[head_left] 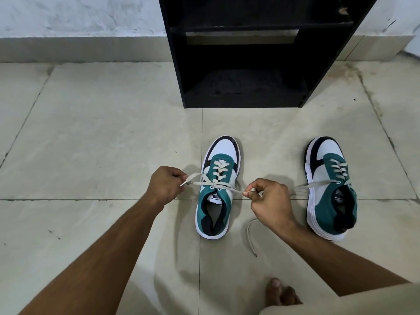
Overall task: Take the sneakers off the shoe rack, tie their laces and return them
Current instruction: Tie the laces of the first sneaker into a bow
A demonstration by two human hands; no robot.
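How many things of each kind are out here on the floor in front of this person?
Sneakers: 2, the left sneaker being laced and the right sneaker with its laces loose
Shoe rack: 1, the black shoe rack, no shoes visible on its shelves
Hands at work: 2, the left hand and the right hand, each pinching a lace end
Total: 5

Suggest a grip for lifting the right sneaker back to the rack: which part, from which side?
Probably the heel collar of the right sneaker, taken from above at the near end. It stands upright with its opening facing up and its heel nearest the person. Its lace trails loose on the floor, still untied.
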